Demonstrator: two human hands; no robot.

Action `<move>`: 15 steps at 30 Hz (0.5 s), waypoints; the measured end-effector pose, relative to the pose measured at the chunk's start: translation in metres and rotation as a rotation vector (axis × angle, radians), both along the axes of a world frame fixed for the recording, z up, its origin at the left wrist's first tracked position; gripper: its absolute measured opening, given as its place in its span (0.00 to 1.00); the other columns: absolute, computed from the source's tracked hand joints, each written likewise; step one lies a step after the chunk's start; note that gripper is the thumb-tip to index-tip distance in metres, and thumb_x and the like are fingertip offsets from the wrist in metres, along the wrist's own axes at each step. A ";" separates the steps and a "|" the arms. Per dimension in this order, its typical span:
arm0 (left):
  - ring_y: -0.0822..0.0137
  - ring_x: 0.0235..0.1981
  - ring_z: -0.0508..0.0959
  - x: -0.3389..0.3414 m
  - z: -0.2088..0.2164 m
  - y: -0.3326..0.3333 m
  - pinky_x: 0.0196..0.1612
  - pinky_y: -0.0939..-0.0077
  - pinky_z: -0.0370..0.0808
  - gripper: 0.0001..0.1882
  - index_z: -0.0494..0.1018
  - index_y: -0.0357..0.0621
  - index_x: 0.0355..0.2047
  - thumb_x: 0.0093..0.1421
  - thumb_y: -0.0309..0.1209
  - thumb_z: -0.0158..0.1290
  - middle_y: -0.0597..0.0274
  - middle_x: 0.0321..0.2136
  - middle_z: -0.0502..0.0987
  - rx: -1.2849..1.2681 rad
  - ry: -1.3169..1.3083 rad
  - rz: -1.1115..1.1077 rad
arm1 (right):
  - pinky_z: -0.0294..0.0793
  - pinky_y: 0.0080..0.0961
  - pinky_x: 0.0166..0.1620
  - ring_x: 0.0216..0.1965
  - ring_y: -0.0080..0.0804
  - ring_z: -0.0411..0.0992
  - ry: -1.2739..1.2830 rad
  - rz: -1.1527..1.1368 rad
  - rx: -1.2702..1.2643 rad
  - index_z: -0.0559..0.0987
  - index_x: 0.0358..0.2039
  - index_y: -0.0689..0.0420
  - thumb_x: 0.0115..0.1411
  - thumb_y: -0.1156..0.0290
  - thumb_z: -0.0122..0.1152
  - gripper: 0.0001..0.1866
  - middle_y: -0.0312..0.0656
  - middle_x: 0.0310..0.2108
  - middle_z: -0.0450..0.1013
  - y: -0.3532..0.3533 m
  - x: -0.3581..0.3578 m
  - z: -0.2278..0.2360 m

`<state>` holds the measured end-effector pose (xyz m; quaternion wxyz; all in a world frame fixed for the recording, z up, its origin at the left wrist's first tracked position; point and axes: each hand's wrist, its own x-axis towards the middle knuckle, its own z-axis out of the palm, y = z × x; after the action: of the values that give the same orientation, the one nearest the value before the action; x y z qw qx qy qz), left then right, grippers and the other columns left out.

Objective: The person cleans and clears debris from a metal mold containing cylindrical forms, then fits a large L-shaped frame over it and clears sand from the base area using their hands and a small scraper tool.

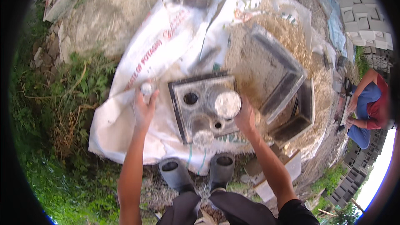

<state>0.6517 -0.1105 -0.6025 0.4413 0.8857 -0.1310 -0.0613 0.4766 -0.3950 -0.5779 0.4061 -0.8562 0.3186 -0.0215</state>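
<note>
In my left hand (144, 106) is a small cylinder (147, 88) with a pale, dusty top, held left of a square dark-framed mould (176, 118). My right hand (246, 118) grips the side of a larger cylinder (227, 104), which stands over the mould's right part. A medium cylinder (203, 138) with a whitish top rises at the mould's near edge. The grey face inside the frame has a round dark hole (190, 98) at the upper left and a smaller hole (218, 125) near the lower middle. Whether the large cylinder sits in a hole is hidden.
White printed sacks (146, 58) lie under the mould. Dark angled frames (287, 96) rest in sandy material (241, 54) on the right. My boots (177, 174) stand at the near edge. Green plants (83, 83) grow at left. Another person (368, 104) sits far right near stacked blocks (360, 12).
</note>
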 end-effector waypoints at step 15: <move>0.55 0.49 0.72 -0.043 0.034 -0.013 0.45 0.67 0.74 0.23 0.66 0.37 0.50 0.58 0.33 0.61 0.49 0.48 0.69 0.081 -0.430 0.231 | 0.70 0.46 0.48 0.45 0.62 0.70 -0.047 0.062 -0.094 0.72 0.49 0.63 0.58 0.72 0.55 0.18 0.62 0.43 0.71 -0.010 0.001 -0.013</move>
<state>0.6092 -0.1235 -0.5682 0.3716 0.9043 -0.1173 0.1741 0.4774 -0.4054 -0.5910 0.3734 -0.8829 0.2811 -0.0439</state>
